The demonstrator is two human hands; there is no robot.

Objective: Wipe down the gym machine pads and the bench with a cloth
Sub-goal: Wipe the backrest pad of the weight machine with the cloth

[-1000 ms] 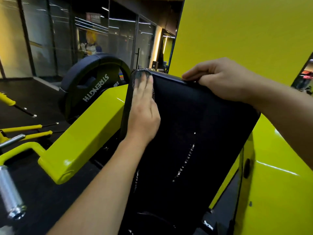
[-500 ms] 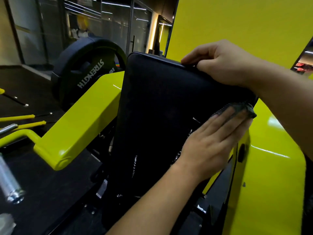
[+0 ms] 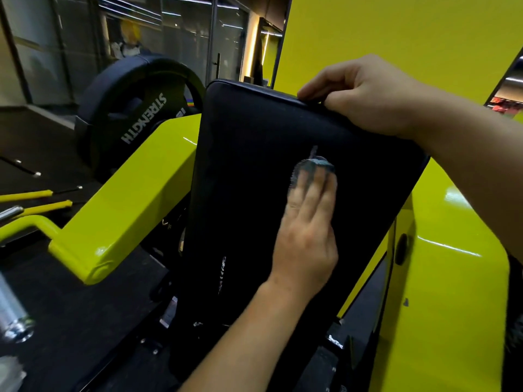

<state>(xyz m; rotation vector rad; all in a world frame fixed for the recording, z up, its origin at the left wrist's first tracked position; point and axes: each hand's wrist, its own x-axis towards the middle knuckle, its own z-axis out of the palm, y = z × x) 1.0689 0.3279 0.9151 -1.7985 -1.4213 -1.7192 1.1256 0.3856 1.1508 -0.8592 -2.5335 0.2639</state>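
The cloth [image 3: 314, 165] is pressed flat-fingered onto the pad [image 3: 254, 165] by the left hand [image 3: 307, 236] for wiping; the pad's top edge is gripped by the right hand [image 3: 365, 94], seemingly for bracing.

1 head-worn wide-angle view, looking forward and down from close above an upright black pad [image 3: 254, 154] filling the centre. Yellow machine arm [image 3: 127, 199] at 9 o'clock, weight plate [image 3: 133, 120] toward 10, yellow panel [image 3: 396, 38] at 1. Straight lines bowed near frame edges.

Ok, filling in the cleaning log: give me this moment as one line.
step: wiping pad | left hand: flat, presses cloth on black pad mid-face | right hand: grips pad's top edge | bench: not in view
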